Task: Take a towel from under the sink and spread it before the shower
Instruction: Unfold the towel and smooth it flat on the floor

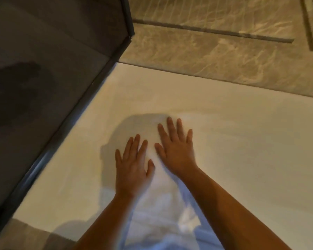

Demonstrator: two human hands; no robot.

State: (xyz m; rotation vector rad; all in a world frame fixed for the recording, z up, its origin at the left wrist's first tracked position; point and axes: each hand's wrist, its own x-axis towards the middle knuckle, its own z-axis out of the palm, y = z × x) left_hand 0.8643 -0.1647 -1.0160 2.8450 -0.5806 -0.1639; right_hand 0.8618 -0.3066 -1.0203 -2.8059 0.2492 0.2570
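Observation:
A white towel (233, 138) lies spread flat on the floor, its left edge along the dark glass shower wall (43, 87). My left hand (132, 165) rests palm down on the towel, fingers apart. Beside it, slightly farther forward, my right hand (175, 147) also presses flat on the towel with fingers spread. Neither hand grips the cloth. A rumpled white fabric (161, 219) shows between my forearms near the bottom of the view; I cannot tell whether it belongs to the towel.
Beige marbled floor tiles (224, 56) extend beyond the towel's far edge, crossed by a long dark drain slot (215, 32). The shower wall's dark metal frame (128, 20) ends at a corner at the upper left. More tile (25, 237) shows at the bottom left.

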